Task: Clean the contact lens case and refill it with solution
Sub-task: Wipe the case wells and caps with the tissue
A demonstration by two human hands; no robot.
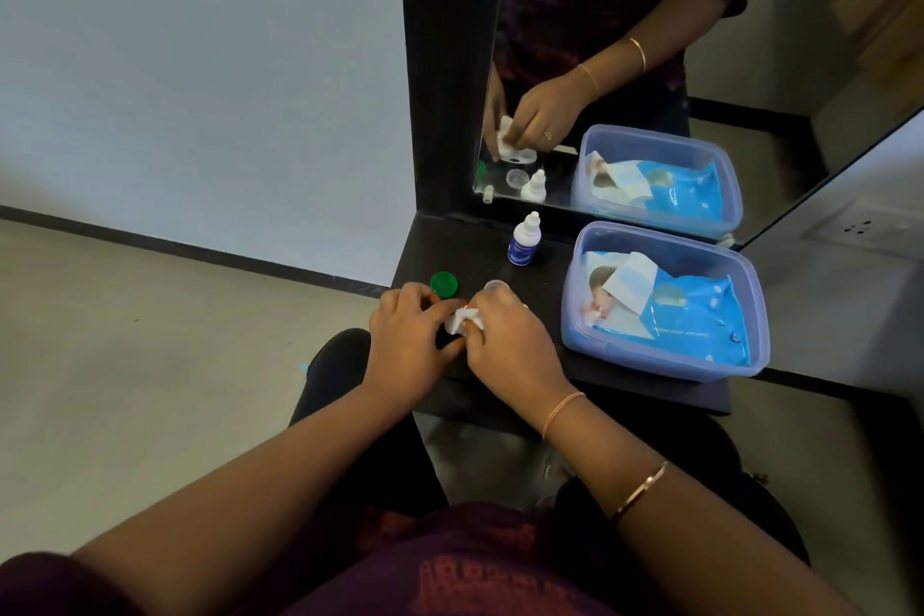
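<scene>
head view: cleaning is judged under way, the case, largely hidden, being steadied by the closed left hand (407, 333) and wiped with a tissue (462, 318) pinched in the right hand (505, 340); green cap (443, 284) and clear cap (496, 286) are off, and refilling from the solution bottle (524, 243) is not yet begun.

Uncapped lens case (452, 315), hidden beneath tissue (462, 318)

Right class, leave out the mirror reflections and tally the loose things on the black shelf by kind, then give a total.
Caps: 2, a green cap and a clear cap
Dropper bottles: 1
Plastic tubs: 1
Blue packets inside the tub: 1
White tissues held in the hands: 1
Total: 6
</scene>
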